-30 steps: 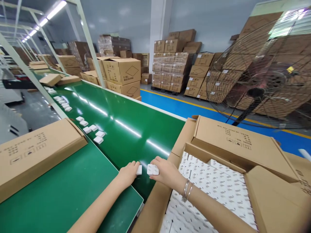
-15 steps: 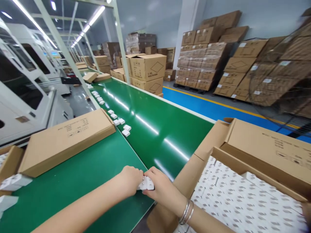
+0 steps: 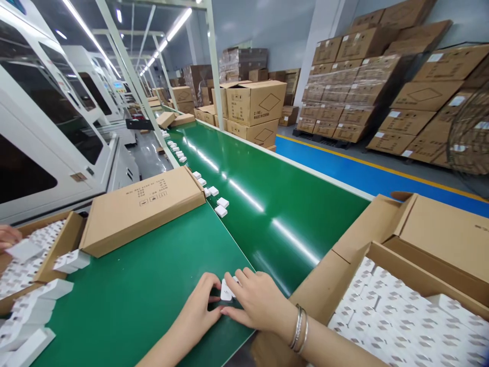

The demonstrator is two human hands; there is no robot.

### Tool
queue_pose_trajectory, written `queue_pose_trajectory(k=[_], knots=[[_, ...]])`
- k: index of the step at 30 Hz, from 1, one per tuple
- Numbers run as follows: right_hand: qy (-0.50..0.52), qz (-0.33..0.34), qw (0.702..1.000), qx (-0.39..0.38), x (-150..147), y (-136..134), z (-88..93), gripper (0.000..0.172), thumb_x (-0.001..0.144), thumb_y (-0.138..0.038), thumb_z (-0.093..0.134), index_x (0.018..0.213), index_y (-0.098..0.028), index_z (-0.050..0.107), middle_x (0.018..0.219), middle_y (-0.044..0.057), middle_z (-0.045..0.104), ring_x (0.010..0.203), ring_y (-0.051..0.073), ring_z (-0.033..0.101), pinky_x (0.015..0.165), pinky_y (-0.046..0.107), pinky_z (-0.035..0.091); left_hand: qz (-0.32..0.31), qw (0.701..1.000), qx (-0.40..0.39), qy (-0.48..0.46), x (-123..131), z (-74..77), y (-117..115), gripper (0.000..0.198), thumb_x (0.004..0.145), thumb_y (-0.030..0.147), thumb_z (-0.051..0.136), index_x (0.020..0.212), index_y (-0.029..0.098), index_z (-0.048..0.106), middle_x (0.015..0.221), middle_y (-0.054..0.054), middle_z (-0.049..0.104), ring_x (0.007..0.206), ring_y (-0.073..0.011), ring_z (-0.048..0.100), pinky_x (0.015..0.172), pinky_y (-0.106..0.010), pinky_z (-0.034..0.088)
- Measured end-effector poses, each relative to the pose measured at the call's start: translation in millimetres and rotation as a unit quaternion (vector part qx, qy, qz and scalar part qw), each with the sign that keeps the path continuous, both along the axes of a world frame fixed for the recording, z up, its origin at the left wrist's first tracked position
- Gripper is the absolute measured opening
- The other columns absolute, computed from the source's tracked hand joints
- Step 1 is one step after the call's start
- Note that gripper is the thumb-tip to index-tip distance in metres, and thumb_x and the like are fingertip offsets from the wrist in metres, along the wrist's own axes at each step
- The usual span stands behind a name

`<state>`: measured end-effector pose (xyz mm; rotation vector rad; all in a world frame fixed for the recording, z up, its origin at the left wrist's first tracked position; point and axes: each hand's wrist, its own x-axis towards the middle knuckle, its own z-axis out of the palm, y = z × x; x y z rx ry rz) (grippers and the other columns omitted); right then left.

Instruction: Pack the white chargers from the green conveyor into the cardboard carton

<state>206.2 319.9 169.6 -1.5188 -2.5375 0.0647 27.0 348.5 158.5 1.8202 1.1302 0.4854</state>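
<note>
At the near edge of the green table [image 3: 153,280], a few small white boxes [image 3: 226,289] stand on end between my two hands. My right hand [image 3: 257,300] is closed over them from the right, its fingers across their tops and hiding some of them. From the left, my left hand [image 3: 200,308] curls its fingers against the boxes' side; its thumb lies lower, close to the right thumb. To my right is an open carton [image 3: 369,250] packed with rows of white boxes with grey marks [image 3: 382,316].
A closed flat carton [image 3: 145,209] lies across the table. Small white boxes [image 3: 221,206] line the green conveyor's left edge. At left, another person's hand [image 3: 9,237] is over an open carton [image 3: 57,250], with white box rows [image 3: 28,316] beside it. Stacked cartons [image 3: 336,86] stand behind.
The view has swung left, bringing another person's hand into sight. My left hand's thumb and fingers have spread apart, and my right hand has come further over the white boxes.
</note>
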Motion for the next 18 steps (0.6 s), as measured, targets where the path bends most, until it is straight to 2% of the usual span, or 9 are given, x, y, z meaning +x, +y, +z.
queue_pose_trajectory(k=[2,4,9,12,14,15,16,17,18], knots=[[-0.019,0.004,1.000,0.001,-6,5,-2.9,0.053,0.087,-0.061,0.046,0.117,-0.018,0.052,0.089,0.010,0.066,0.072,0.024,0.061,0.044,0.030,0.033,0.007,0.999,0.037,-0.014,-2,-10.4,-7,0.013,0.074,0.013,0.049,0.083,0.021,0.053,0.098,-0.006,0.057,0.090,-0.0202,0.060,0.078,-0.033,0.056],[-0.025,0.003,1.000,-0.001,-8,9,-6.4,0.055,0.088,-0.062,0.043,0.117,-0.017,0.053,0.085,0.011,0.066,0.067,0.024,0.062,0.042,0.029,0.030,0.005,0.997,0.078,-0.014,-1,-15.9,-11,0.017,0.079,0.013,0.045,0.089,0.021,0.057,0.100,-0.008,0.058,0.090,-0.0211,0.060,0.083,-0.036,0.054],[-0.010,0.009,1.000,-0.012,-8,12,-11.4,0.059,0.087,-0.065,0.040,0.111,-0.014,0.057,0.078,0.012,0.067,0.062,0.024,0.062,0.044,0.029,0.032,-0.015,0.992,0.123,-0.015,1,-17.3,-17,0.030,0.079,0.009,0.042,0.101,0.020,0.059,0.105,-0.010,0.061,0.097,-0.0224,0.060,0.087,-0.035,0.051],[0.020,0.007,1.000,-0.016,1,8,-7.2,0.056,0.089,-0.064,0.038,0.107,-0.015,0.058,0.077,0.010,0.067,0.065,0.024,0.063,0.048,0.029,0.035,-0.015,0.991,0.128,-0.019,0,-15.9,-18,0.025,0.079,0.009,0.043,0.093,0.021,0.060,0.102,-0.009,0.062,0.095,-0.0217,0.060,0.085,-0.034,0.051],[0.097,-0.022,0.994,-0.046,13,-1,-2.6,0.051,0.092,-0.062,0.033,0.101,-0.018,0.059,0.073,0.005,0.066,0.062,0.020,0.062,0.049,0.028,0.036,-0.015,0.992,0.126,-0.020,-1,-15.0,-18,0.020,0.081,0.011,0.042,0.081,0.021,0.059,0.098,-0.008,0.062,0.091,-0.0208,0.061,0.083,-0.033,0.051],[0.187,-0.059,0.977,-0.083,21,-8,-0.8,0.050,0.092,-0.062,0.032,0.095,-0.020,0.059,0.070,0.002,0.064,0.060,0.018,0.060,0.049,0.026,0.037,-0.014,0.992,0.124,-0.018,-2,-14.4,-18,0.021,0.082,0.011,0.041,0.075,0.021,0.058,0.095,-0.008,0.063,0.089,-0.0203,0.062,0.082,-0.032,0.051],[0.307,-0.117,0.935,-0.137,29,-17,0.0,0.050,0.091,-0.063,0.031,0.088,-0.022,0.058,0.066,0.000,0.062,0.058,0.016,0.058,0.050,0.025,0.039,-0.013,0.992,0.123,-0.015,-2,-13.6,-17,0.023,0.081,0.011,0.040,0.069,0.021,0.057,0.093,-0.007,0.063,0.087,-0.0198,0.062,0.080,-0.031,0.051],[0.437,-0.185,0.855,-0.211,38,-27,-0.4,0.051,0.089,-0.066,0.032,0.080,-0.022,0.057,0.062,-0.002,0.060,0.055,0.015,0.057,0.050,0.025,0.041,-0.011,0.992,0.122,-0.012,-2,-12.5,-15,0.025,0.080,0.011,0.039,0.065,0.020,0.056,0.091,-0.007,0.063,0.084,-0.0194,0.062,0.079,-0.031,0.051],[0.557,-0.244,0.737,-0.295,46,-39,-1.9,0.053,0.086,-0.069,0.034,0.072,-0.022,0.055,0.058,-0.002,0.057,0.052,0.015,0.056,0.049,0.025,0.042,-0.008,0.992,0.123,-0.009,-1,-10.9,-13,0.026,0.079,0.010,0.039,0.062,0.020,0.055,0.090,-0.007,0.063,0.082,-0.0190,0.062,0.077,-0.030,0.051]])
